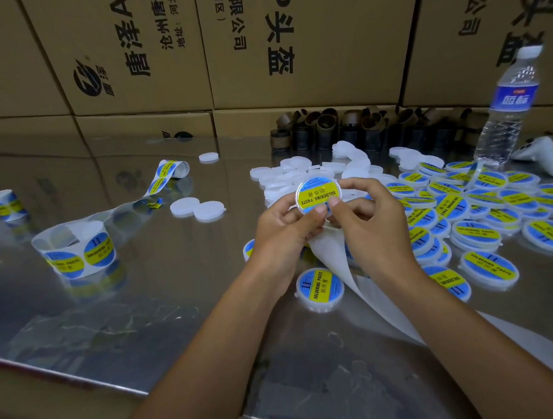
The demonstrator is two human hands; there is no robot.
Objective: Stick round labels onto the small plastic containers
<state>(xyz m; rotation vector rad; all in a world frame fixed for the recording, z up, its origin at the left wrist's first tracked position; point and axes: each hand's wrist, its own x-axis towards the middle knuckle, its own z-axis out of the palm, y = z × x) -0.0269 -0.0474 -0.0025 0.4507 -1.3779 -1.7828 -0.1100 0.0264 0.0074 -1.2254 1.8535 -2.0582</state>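
Both hands hold one small round white container (317,193) above the table, its blue and yellow round label facing me. My left hand (286,228) grips its lower left rim. My right hand (367,216) grips the right side, thumb pressing on the label. A white backing strip (355,285) hangs below the hands toward me. Unlabelled white containers (298,171) lie in a heap behind the hands. Labelled containers (485,214) are piled to the right, and one (320,288) lies below the hands.
A label roll (78,252) with a long loose strip stands at left, a smaller roll (4,203) further left. Two white lids (196,209) lie mid-table. A water bottle (507,108), a white controller (543,154), brown cardboard cores (345,129) and stacked cartons (290,44) are behind.
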